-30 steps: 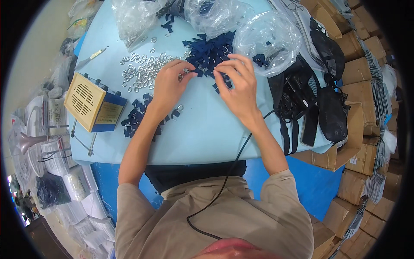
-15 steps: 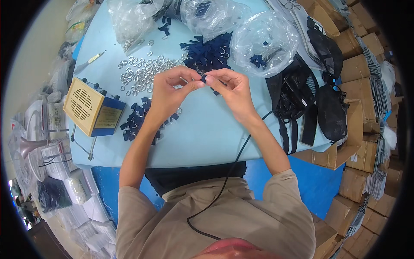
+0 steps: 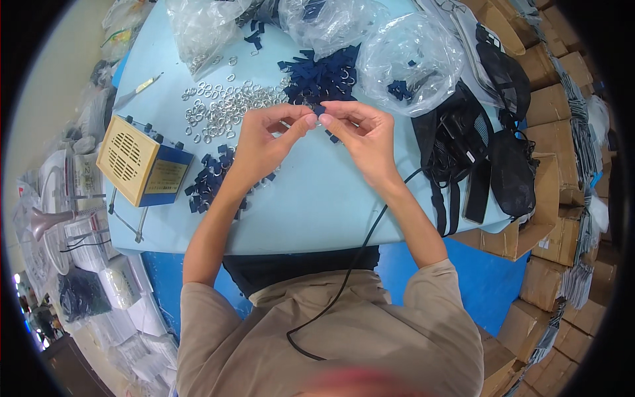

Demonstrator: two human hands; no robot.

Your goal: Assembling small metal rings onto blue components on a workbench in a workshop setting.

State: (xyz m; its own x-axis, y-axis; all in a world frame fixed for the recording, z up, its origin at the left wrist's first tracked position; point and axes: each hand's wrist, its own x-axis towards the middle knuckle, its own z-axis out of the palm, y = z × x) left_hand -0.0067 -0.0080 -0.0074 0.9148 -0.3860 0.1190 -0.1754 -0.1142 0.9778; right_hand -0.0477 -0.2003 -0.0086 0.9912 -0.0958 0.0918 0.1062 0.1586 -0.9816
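My left hand (image 3: 274, 139) and my right hand (image 3: 364, 140) meet above the table, thumbs and forefingers pinched on a small dark blue strap piece (image 3: 319, 110). Whether a ring sits in that piece is hidden by my fingertips. Just beyond them lies a heap of dark blue strap pieces (image 3: 316, 76), some with metal rings. Loose silver metal rings (image 3: 228, 106) are spread left of the heap. Closer to me, beside my left forearm, is a second pile of dark blue strap pieces with rings (image 3: 210, 178), partly covered by the arm.
On the left stands a yellow and blue box-shaped device (image 3: 142, 162), with a small pointed tool (image 3: 147, 84) beyond it. Clear plastic bags (image 3: 410, 63) line the far side. Black bags with a cable (image 3: 463, 132) lie right. Cardboard boxes (image 3: 555, 139) are stacked beyond the table.
Both hands stay together, with small shifts of the fingers. A bit more of the blue strap piece shows between the fingertips now. The whole view has shifted slightly.
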